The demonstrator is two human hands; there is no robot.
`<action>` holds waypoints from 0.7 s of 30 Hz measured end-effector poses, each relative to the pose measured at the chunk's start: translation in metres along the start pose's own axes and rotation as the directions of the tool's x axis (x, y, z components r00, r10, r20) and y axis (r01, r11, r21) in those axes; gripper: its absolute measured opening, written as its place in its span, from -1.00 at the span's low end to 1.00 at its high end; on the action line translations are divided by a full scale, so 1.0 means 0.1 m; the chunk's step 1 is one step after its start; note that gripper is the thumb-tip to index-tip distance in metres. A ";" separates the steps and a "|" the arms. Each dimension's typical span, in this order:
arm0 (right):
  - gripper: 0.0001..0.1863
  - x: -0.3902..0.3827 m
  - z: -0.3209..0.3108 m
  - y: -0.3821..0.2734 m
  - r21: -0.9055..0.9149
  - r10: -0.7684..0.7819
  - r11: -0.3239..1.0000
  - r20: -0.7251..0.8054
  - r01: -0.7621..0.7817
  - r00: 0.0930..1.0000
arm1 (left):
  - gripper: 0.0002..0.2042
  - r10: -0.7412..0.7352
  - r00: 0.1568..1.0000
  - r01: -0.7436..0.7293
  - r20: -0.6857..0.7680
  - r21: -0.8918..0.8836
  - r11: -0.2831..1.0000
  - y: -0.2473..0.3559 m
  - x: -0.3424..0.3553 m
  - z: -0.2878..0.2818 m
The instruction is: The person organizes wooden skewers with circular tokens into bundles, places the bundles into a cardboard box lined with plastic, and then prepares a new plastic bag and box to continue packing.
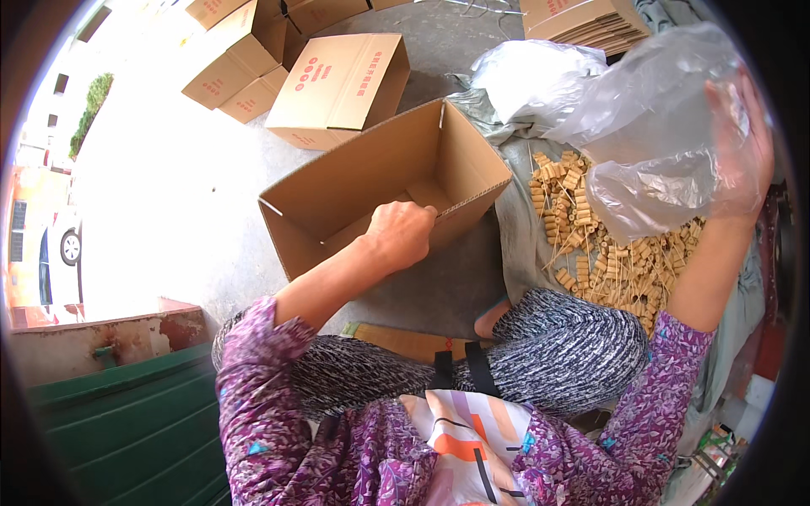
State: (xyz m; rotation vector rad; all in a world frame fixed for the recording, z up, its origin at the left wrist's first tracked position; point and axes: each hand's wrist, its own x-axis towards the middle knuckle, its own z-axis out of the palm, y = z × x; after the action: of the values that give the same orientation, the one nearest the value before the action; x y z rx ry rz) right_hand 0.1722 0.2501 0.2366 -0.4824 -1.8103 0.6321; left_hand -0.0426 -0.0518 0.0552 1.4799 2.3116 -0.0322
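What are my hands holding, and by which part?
Left hand grips the open box by its near rim; right hand touches the clear bag, its hold unclear.

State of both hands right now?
Left hand: closed on the open carton's near rim.
Right hand: open, against the clear plastic bag.

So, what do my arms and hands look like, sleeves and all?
The left sleeve and right sleeve are purple with a dense pale pattern and small turquoise patches, ending well short of the hands. The left hand and right hand show no gloves.
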 end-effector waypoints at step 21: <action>-0.74 -0.64 1.18 -1.66 0.595 -0.306 0.604 0.787 -0.530 0.536 | -0.32 0.278 0.876 -0.157 -0.395 -0.777 -0.610 -0.32 -0.02 -0.76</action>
State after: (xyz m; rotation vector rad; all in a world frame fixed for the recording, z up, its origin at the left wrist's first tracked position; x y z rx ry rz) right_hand 0.0768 0.0608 0.2647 0.4588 -2.0709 1.9709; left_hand -0.0939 -0.0504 0.1200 0.6237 0.5527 1.7275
